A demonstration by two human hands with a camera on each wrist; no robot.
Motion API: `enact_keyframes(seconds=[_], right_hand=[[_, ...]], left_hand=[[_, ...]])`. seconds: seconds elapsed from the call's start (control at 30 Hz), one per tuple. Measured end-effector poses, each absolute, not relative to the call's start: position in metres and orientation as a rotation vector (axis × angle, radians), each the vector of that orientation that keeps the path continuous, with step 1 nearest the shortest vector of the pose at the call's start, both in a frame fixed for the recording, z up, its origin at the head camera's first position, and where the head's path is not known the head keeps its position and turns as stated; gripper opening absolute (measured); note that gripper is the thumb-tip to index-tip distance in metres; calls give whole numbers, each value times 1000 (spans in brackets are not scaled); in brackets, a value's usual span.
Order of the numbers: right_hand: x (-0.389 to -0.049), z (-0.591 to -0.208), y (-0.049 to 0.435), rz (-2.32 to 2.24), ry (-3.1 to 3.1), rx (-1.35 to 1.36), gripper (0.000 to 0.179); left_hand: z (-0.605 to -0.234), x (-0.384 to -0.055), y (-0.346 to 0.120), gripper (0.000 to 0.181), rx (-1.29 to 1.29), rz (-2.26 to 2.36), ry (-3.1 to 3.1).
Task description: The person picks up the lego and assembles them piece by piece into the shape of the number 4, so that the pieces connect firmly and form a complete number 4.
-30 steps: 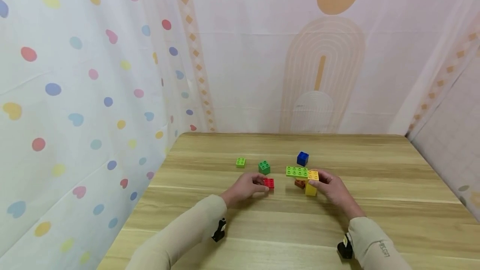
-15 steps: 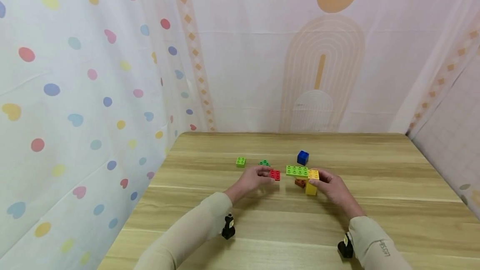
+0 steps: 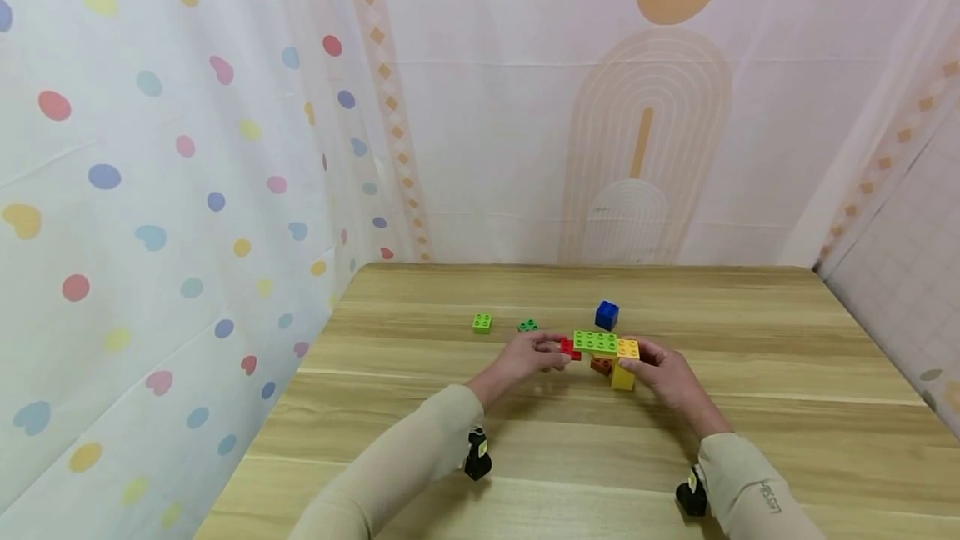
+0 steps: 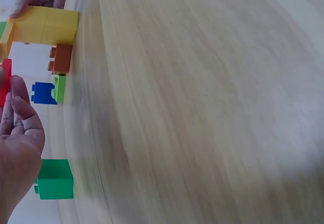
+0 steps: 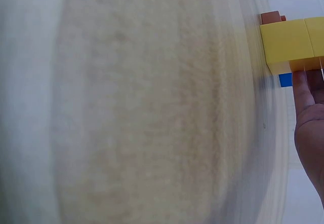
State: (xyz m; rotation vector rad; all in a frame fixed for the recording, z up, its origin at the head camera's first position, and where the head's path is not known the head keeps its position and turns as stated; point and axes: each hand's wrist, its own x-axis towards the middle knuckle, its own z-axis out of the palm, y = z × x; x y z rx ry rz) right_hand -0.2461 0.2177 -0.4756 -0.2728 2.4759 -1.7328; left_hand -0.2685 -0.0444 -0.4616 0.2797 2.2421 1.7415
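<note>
Between pinching hands (image 3: 521, 362) (image 3: 669, 380): red brick (image 3: 568, 347) in the left, yellow bricks (image 3: 622, 378) in the right

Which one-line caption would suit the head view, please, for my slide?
A left hand holds a red brick near a long lime-green brick while the right hand grips the yellow stack.

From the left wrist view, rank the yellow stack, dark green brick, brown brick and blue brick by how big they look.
1. Yellow stack
2. Dark green brick
3. Brown brick and blue brick: too alike to rank
</note>
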Motion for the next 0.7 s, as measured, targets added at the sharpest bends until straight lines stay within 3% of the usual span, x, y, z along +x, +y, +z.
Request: enact_keyframes(seconds=[0.7], right_hand=[[-246, -477, 218, -1717, 2489, -254, 55]], left_hand=[[-460, -271, -23, 41, 153, 1875, 2074]])
